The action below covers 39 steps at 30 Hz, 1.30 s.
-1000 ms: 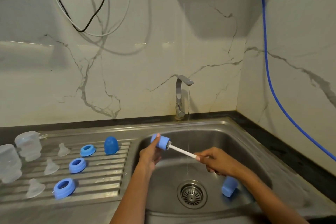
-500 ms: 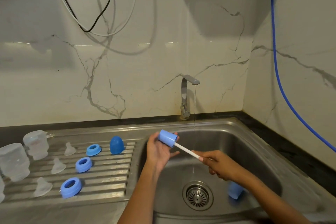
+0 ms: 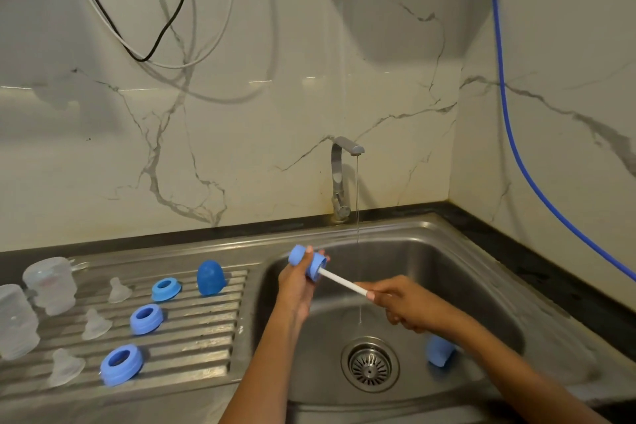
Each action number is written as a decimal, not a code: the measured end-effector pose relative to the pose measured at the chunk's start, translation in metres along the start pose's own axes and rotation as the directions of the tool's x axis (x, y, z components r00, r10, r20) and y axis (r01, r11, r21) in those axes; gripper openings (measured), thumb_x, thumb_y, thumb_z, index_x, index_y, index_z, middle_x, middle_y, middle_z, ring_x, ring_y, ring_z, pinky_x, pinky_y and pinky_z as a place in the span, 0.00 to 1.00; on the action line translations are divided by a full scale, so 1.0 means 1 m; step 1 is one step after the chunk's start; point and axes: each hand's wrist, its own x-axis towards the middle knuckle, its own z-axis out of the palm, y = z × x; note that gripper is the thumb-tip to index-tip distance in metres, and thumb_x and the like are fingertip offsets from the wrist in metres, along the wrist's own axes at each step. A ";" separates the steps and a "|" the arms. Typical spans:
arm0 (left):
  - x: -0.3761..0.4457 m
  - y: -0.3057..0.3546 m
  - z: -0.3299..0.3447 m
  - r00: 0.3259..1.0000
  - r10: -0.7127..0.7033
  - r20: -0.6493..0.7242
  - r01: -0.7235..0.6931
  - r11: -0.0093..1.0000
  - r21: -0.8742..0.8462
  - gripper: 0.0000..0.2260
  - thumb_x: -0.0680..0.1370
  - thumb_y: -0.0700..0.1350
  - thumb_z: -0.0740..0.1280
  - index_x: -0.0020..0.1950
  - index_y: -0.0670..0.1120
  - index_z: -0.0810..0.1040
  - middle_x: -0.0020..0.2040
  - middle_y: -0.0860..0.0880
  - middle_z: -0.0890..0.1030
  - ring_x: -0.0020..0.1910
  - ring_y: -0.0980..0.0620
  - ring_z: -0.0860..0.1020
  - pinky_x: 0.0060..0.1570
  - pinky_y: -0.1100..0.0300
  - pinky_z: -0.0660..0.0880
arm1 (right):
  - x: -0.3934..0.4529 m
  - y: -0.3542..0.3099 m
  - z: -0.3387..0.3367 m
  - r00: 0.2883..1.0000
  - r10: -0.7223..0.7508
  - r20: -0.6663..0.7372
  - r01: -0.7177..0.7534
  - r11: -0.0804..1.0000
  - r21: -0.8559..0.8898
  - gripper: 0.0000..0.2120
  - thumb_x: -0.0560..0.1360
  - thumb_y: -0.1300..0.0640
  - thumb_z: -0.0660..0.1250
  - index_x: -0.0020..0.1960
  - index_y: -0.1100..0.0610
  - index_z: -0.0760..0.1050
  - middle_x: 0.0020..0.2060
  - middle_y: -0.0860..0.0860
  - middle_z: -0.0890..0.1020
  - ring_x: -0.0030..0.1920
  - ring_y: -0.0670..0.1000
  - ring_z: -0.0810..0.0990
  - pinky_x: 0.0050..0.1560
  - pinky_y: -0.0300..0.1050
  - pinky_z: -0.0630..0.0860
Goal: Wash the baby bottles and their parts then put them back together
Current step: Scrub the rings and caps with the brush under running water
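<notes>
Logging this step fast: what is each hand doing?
Left hand: grips the blue plastic bottle cap.
Right hand: grips the white brush handle.

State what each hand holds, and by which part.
Left hand grips the blue plastic bottle cap round its side. Right hand pinches the thin white brush handle at its outer end.

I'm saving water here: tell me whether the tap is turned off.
No, a thin stream of water falls from the tap spout into the sink basin.
</notes>
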 end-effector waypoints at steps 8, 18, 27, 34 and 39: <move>-0.001 0.004 -0.005 0.999 -0.020 -0.031 0.019 0.999 -0.049 0.11 0.75 0.44 0.68 0.53 0.38 0.76 0.48 0.38 0.81 0.45 0.45 0.81 0.48 0.54 0.79 | 0.007 0.002 0.012 0.998 -0.058 0.022 0.056 0.994 0.097 0.16 0.81 0.48 0.60 0.67 0.42 0.73 0.26 0.44 0.71 0.24 0.42 0.65 0.24 0.35 0.61; 0.006 -0.004 -0.005 0.999 0.026 -0.028 -0.024 0.998 0.058 0.15 0.77 0.44 0.67 0.60 0.37 0.73 0.51 0.37 0.79 0.46 0.44 0.81 0.45 0.55 0.81 | 0.014 0.005 0.004 0.984 -0.108 -0.141 0.036 0.898 -0.438 0.17 0.81 0.47 0.58 0.69 0.38 0.69 0.38 0.49 0.81 0.31 0.42 0.75 0.34 0.39 0.72; 0.000 0.010 -0.005 0.989 -0.120 0.090 0.138 0.963 -0.233 0.13 0.79 0.45 0.65 0.59 0.39 0.71 0.53 0.31 0.78 0.49 0.38 0.81 0.44 0.50 0.81 | 0.006 0.006 -0.018 0.941 0.172 0.290 -0.278 0.883 0.378 0.15 0.80 0.52 0.57 0.63 0.42 0.75 0.26 0.48 0.66 0.23 0.43 0.60 0.21 0.34 0.57; 0.000 0.017 -0.009 0.998 -0.067 -0.010 0.062 0.965 -0.254 0.10 0.79 0.46 0.64 0.51 0.39 0.71 0.49 0.35 0.77 0.46 0.42 0.79 0.43 0.51 0.79 | 0.009 0.009 -0.009 0.968 -0.252 -0.013 0.205 0.817 -0.540 0.15 0.80 0.55 0.60 0.65 0.47 0.64 0.47 0.48 0.79 0.41 0.48 0.77 0.40 0.41 0.73; -0.002 0.014 -0.005 0.997 -0.080 0.012 0.081 0.972 -0.222 0.11 0.79 0.45 0.65 0.55 0.38 0.71 0.50 0.36 0.78 0.47 0.43 0.80 0.45 0.48 0.78 | 0.016 0.008 -0.013 0.898 -0.399 -0.186 0.068 0.543 -0.837 0.20 0.82 0.48 0.55 0.73 0.41 0.62 0.51 0.48 0.79 0.45 0.48 0.76 0.42 0.41 0.70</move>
